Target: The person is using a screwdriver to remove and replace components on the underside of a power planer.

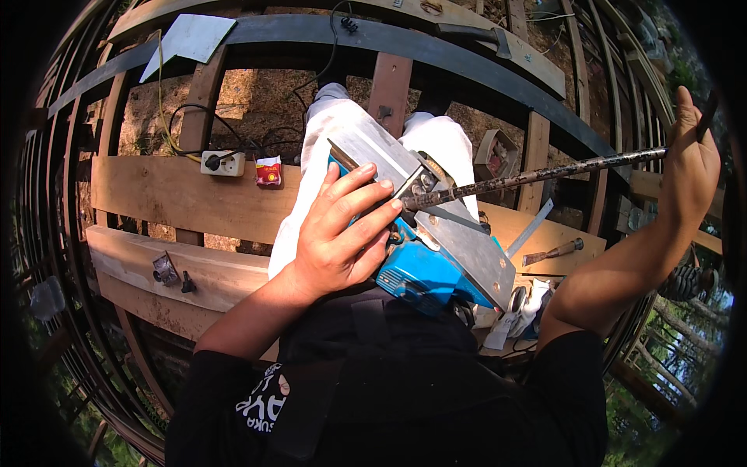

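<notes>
A blue electric planer (426, 271) with a grey metal sole lies upturned on my lap. My left hand (342, 233) grips its body, fingers spread over the blue housing. My right hand (692, 167) is raised at the far right and holds the end of a long dark, rusty rod (537, 175). The rod's other end rests against the planer near its blade drum. I sit on wooden planks, white trousers visible past the tool.
Wooden planks (179, 194) span a dark curved metal frame (467, 54). A white power socket (222, 163) with cables and a small red box (268, 173) lie on the plank to the left. A chisel-like tool (554, 251) and white gloves (521, 307) lie to the right. Bare ground shows below.
</notes>
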Motion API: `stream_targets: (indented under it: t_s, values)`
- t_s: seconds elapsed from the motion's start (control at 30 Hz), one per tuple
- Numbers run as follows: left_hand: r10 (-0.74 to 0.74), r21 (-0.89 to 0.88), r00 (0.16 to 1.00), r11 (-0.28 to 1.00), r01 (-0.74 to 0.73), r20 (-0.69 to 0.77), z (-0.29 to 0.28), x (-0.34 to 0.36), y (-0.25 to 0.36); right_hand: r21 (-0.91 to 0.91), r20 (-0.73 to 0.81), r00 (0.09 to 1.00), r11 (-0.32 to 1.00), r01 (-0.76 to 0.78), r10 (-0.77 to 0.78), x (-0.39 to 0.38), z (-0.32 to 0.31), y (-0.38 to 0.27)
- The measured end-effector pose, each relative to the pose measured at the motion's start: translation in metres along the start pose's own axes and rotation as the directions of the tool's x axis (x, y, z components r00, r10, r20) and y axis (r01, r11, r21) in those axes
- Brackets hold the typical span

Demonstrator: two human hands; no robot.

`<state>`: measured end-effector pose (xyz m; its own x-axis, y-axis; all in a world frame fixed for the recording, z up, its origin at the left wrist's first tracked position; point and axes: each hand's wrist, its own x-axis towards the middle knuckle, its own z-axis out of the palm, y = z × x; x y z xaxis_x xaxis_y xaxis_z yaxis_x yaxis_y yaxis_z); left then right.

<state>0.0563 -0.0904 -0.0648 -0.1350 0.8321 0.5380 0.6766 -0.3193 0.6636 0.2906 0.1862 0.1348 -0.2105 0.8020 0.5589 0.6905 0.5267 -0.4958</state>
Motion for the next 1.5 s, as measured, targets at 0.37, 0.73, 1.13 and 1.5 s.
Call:
stream_targets:
  t_s: [0.37, 0.73, 1.13, 1.5]
  values:
    - [0.0, -0.002, 0.999, 1.0, 0.0, 0.036, -0.007, 0.004, 0.005, -0.149, 0.269, 0.958, 0.987, -0.064, 0.102, 0.033, 0.026, 0.021]
    - [0.022, 0.025, 1.0, 0.999, -0.023, 0.02, -0.007, -0.002, 0.004, -0.459, 0.226, 0.974, 0.881, 0.118, -0.013, 0.01, 0.012, -0.076]
    - [0.042, 0.014, 0.999, 0.999, -0.042, 0.014, -0.009, -0.005, 0.003, -0.631, 0.284, 0.948, 0.718, 0.295, -0.14, 0.014, 0.026, -0.075]
    - [0.002, 0.064, 0.999, 0.998, 0.001, -0.045, -0.003, -0.01, 0.0, -0.573, 0.135, 0.987, 0.805, 0.151, -0.089, -0.002, 0.03, -0.071]
